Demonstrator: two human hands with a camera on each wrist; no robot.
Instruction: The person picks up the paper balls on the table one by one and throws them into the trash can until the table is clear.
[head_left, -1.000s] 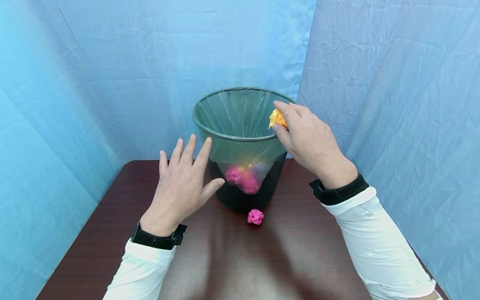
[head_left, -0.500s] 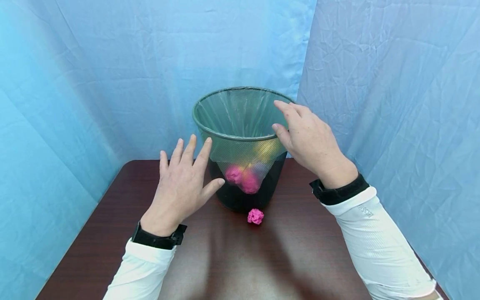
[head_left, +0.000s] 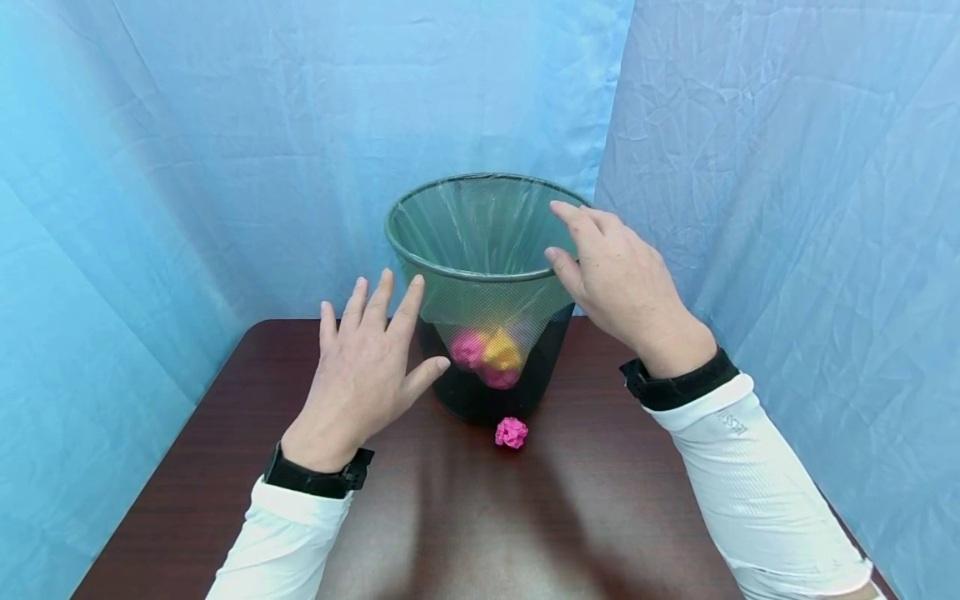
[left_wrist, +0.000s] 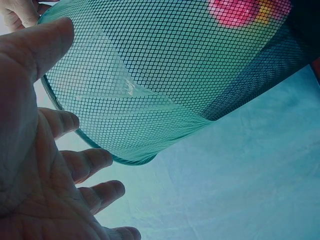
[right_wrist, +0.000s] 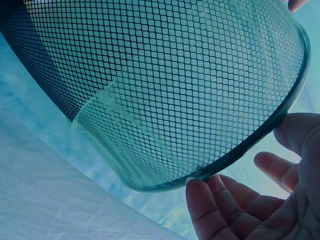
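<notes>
A black mesh wastebasket [head_left: 543,358] lined with a translucent green bag [head_left: 450,296] stands upright on the table. Through the mesh show a yellow crumpled paper ball [head_left: 501,350] and pink crumpled paper [head_left: 468,347]. My right hand [head_left: 618,279] hangs at the basket's right rim, fingers and thumb apart, holding nothing. In the right wrist view its fingertips [right_wrist: 200,192] lie close to the rim; contact is hard to tell. My left hand [head_left: 356,379] is spread palm down at the basket's left front, holding nothing. One pink paper ball [head_left: 512,433] lies on the table before the basket.
The dark brown wooden table [head_left: 420,542] has its far left corner at the curtain. Light blue curtains [head_left: 300,125] surround it at the back and both sides. Black straps [head_left: 678,377] circle both wrists over white sleeves.
The yellow paper ball has left my right fingers and dropped through the basket onto the pink paper inside. Both hands have stayed almost in place.
</notes>
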